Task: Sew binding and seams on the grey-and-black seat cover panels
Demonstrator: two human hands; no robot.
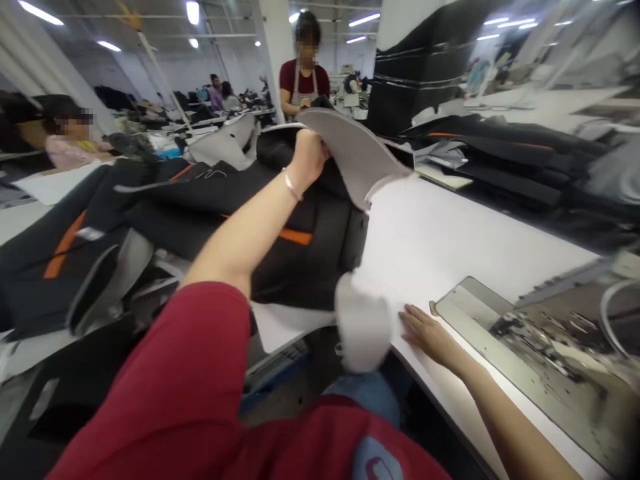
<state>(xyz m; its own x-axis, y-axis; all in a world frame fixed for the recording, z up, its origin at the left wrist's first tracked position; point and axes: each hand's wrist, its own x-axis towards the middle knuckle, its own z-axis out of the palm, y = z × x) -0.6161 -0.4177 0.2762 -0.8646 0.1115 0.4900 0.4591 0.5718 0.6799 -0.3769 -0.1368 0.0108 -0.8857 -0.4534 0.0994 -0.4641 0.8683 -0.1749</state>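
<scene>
My left hand (309, 157) is raised over a pile of black pieces with orange stripes (300, 235). It is closed on the edge of a grey padded fabric piece (356, 155), which hangs down to the right above the white table (450, 233). My right hand (429, 331) lies flat on the table with its fingers stretched out, beside a blurred white piece of cloth (364, 320) at the table's front edge. Its fingertips reach the edge of that cloth.
A sewing machine bed with a metal plate (505, 333) lies at the right. Stacks of black pieces (515, 160) stand behind the table. A person in a dark red top and apron (303, 77) stands at the far end; another sits at the left (75, 137).
</scene>
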